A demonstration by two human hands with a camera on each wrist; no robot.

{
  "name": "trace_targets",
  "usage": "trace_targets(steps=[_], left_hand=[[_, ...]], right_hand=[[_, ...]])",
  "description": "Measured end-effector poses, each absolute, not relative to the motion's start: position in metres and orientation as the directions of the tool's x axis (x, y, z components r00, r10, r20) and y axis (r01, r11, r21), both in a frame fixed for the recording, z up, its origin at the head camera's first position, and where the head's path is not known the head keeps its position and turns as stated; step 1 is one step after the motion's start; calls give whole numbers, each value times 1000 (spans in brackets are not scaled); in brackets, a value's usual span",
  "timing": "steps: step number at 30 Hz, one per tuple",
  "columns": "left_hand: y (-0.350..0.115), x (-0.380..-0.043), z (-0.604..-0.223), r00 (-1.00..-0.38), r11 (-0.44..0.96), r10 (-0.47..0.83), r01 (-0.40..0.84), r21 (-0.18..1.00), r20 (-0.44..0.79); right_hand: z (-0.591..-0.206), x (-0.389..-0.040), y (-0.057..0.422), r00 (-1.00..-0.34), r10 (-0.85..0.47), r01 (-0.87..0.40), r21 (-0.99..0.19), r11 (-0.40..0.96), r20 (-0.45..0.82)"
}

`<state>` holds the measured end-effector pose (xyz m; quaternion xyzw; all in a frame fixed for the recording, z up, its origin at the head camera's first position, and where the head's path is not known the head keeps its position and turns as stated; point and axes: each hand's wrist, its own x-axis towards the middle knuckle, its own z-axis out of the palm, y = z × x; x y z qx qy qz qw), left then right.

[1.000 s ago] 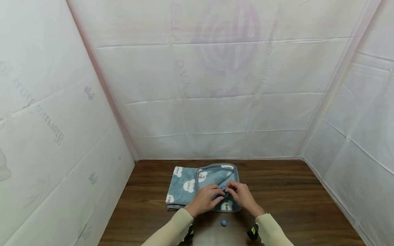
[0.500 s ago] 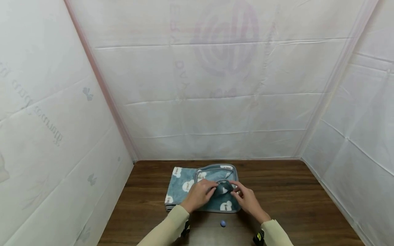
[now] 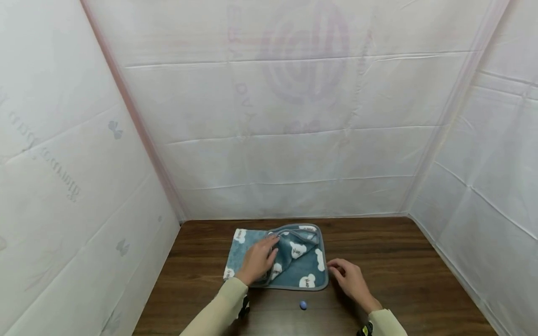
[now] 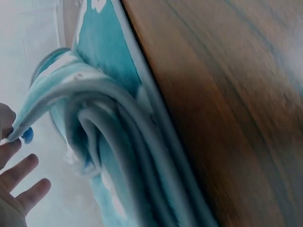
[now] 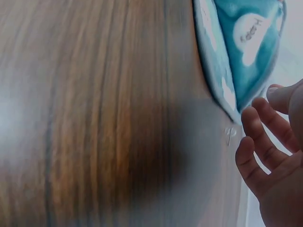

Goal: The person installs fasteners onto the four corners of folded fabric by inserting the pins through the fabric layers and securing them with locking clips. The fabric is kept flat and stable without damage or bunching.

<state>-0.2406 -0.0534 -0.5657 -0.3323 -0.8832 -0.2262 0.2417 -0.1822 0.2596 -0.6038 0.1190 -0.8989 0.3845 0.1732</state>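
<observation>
A folded teal fleece blanket (image 3: 252, 245) with white cloud-shaped patches and grey binding lies on the table. Its upper layer is turned back toward the left. My left hand (image 3: 256, 259) is over that folded-back layer; in the left wrist view, the thumb and a finger pinch the bound edge (image 4: 40, 106), the other fingers spread apart. A small blue ball (image 4: 28, 135) shows at the pinched edge. Just off the blanket's right side, my right hand (image 3: 349, 280) has loosely bent fingers with nothing between them, as the right wrist view (image 5: 265, 137) also shows.
Another small blue ball (image 3: 303, 305) sits on the brown wooden table (image 3: 378, 247) in front of the blanket. White sheeting (image 3: 294, 158) rises behind the table and along both sides.
The blanket's lifted flap has been turned over to the left, uncovering the layer under it. My left hand moved left with it; my right hand let go and moved right, off the blanket.
</observation>
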Motion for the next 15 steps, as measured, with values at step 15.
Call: trace_targets(steps=[15], left_hand=[[-74,-246,-584,-738,707,465,642,295,489]], right_hand=[[-610,-178,278,-953,-23,-208,-599,773,301]])
